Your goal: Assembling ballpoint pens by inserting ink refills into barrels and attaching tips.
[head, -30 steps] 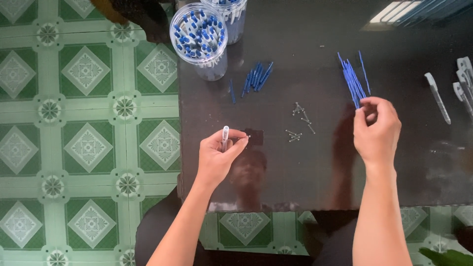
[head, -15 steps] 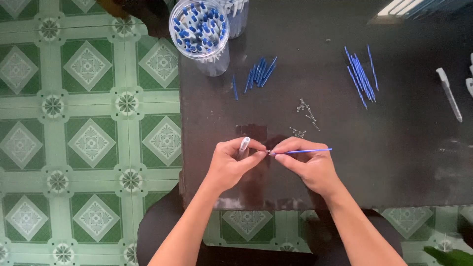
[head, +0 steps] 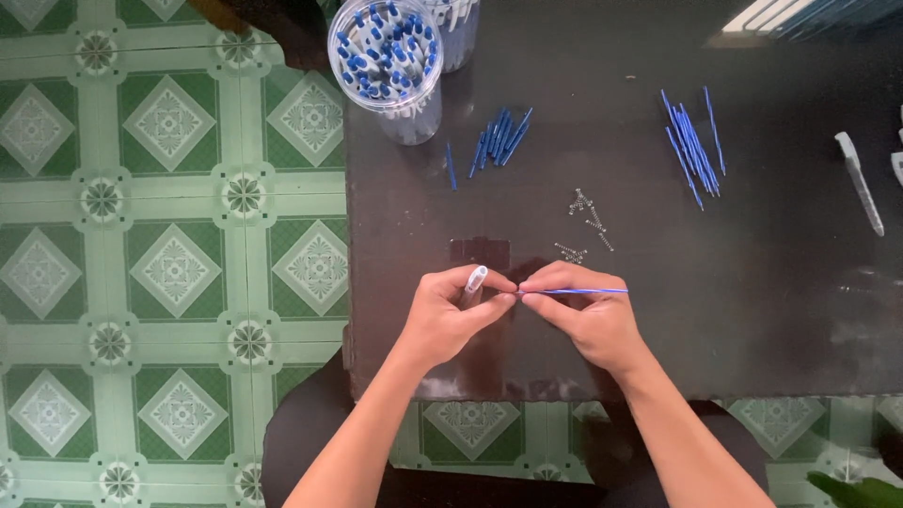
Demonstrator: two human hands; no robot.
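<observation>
My left hand (head: 450,315) grips a short clear pen barrel (head: 475,279) between thumb and fingers, its end pointing up. My right hand (head: 583,315) pinches a thin blue ink refill (head: 588,292) that lies level, its tip meeting the barrel where the two hands touch. Both hands hover over the near edge of the dark glossy table (head: 752,310).
Several small metal springs (head: 585,226) lie just beyond my hands. A pile of blue refills (head: 693,146) is at the right, blue pieces (head: 500,136) at the middle. A clear tub of blue-capped pens (head: 386,52) stands at the far left; pale pen parts (head: 858,179) lie at right.
My right hand left the refill pile with one blue refill and came in to meet my left hand, which lowered slightly with the barrel.
</observation>
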